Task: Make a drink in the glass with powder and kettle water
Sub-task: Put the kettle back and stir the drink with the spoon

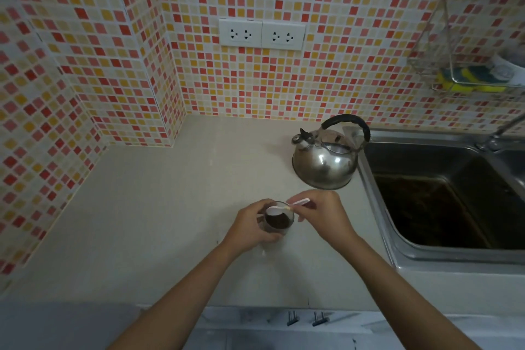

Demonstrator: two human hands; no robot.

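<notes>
A small clear glass (277, 223) stands on the beige counter (159, 216) with dark brown powder inside. My left hand (251, 226) wraps around its left side. My right hand (321, 213) pinches the handle of a white plastic spoon (284, 207), whose bowl lies over the rim of the glass. The steel kettle (326, 159) with a black handle stands behind the hands, close to the sink, with nothing touching it.
A steel sink (443, 202) with a dark stained basin fills the right side, a tap (500, 133) at its back. A wire rack with yellow sponges (468, 79) hangs on the tiled wall. Two double sockets (261, 34) sit above the counter.
</notes>
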